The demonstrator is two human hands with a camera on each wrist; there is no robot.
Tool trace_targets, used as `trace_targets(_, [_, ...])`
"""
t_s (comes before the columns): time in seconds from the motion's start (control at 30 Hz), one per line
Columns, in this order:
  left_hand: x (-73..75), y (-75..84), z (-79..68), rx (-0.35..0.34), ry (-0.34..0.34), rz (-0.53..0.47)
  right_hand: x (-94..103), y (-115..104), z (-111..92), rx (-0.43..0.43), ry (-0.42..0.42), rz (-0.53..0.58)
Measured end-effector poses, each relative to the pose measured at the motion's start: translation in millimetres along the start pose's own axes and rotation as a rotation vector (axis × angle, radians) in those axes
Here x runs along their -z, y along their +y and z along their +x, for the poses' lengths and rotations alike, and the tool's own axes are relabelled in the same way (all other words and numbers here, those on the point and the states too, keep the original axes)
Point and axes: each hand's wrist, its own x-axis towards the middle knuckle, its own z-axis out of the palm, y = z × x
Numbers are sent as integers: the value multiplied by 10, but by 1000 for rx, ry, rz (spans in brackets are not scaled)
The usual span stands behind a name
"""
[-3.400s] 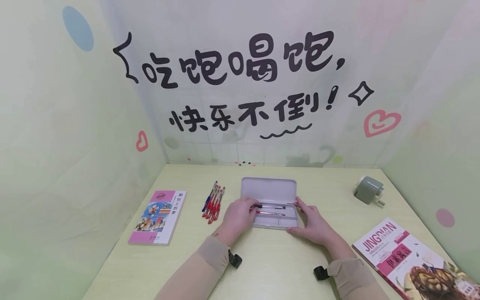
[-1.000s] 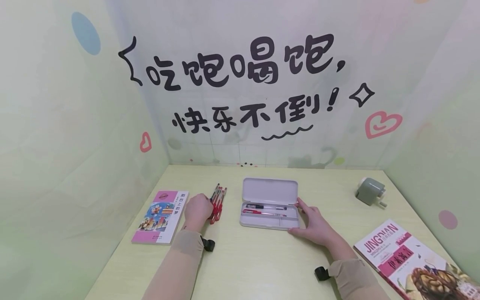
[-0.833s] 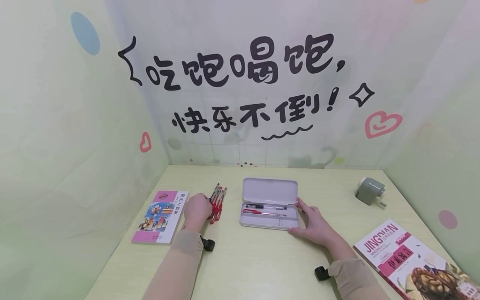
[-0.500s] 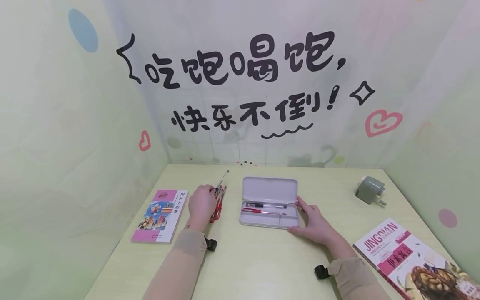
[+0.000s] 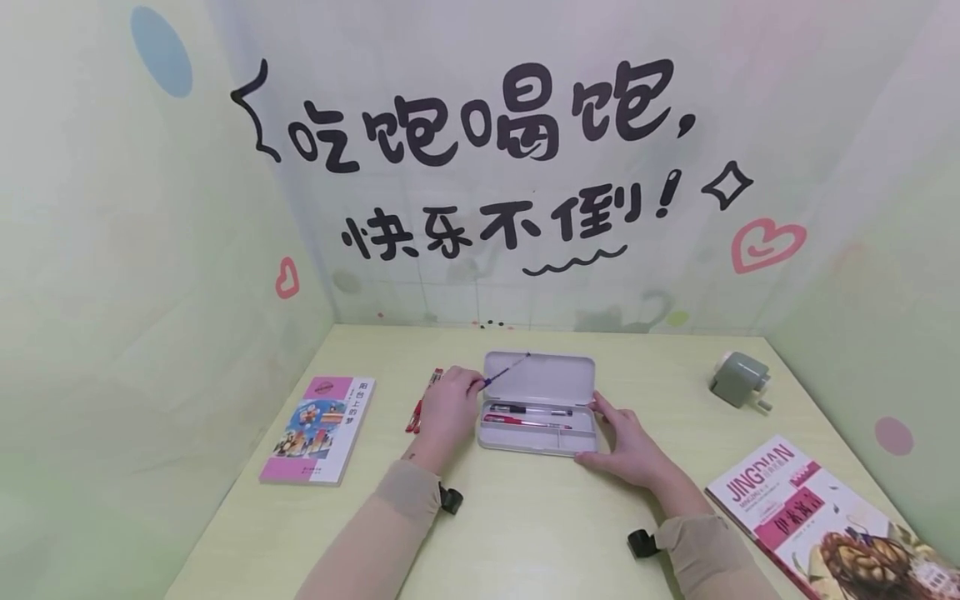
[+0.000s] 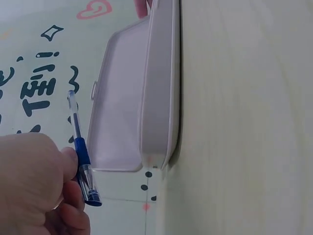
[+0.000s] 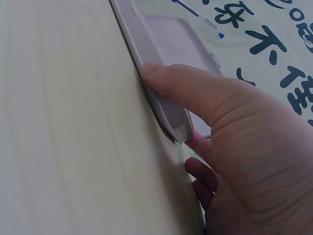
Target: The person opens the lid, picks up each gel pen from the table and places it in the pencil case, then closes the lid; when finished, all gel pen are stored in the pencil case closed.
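My left hand (image 5: 450, 408) pinches a blue gel pen (image 6: 80, 149) between thumb and fingers, at the left end of the pencil case (image 5: 577, 439). The pen's clear end points up and right, in front of the raised lid (image 5: 551, 382). A black pen (image 5: 531, 411) and a red pen (image 5: 525, 422) lie side by side in the case. My right hand (image 5: 630, 446) grips the case's right end, thumb on the front wall and fingers behind, as the right wrist view shows. Red pens (image 5: 415, 417) on the table are partly hidden behind my left hand.
A pink-and-white book (image 5: 318, 429) lies at the left. Toward the back right stands a grey-green pencil sharpener (image 5: 738, 381) with a crank. A larger magazine-like book (image 5: 817, 525) lies at the front right. Printed fabric walls (image 5: 480, 292) border the table.
My left hand has left the case, gone to the pen pile, picked up the blue pen and carried it right toward the case. My right hand stays on the case.
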Motion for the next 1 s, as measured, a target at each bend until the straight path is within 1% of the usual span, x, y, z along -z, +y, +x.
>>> trace_targets(0.2, [-96, 175, -64, -102, -126, 29, -19, 26, -15, -11, 2, -1])
trace_targets(0.3, [-137, 232, -87, -143, -162, 38, -22, 32, -19, -7, 5, -8])
trace_targets(0.43, [-187, 262, -97, -189, -172, 60, -8, 18, -19, 3, 13, -11])
trace_targets(0.57, [-234, 250, -98, -231, -172, 96, -5, 0, -10, 1, 15, 12])
trace_targets(0.67, [-265, 229, -104, -242, -178, 106, -16, -9, -1, 3, 10, 25])
trace_targets(0.77, [-285, 217, -112, -243, -184, 96, -18, -10, -1, -1, 8, 25])
trace_targets(1.0, [-308, 231, -129, -257, -173, 92, 9, 0, -7, -9, 7, 13])
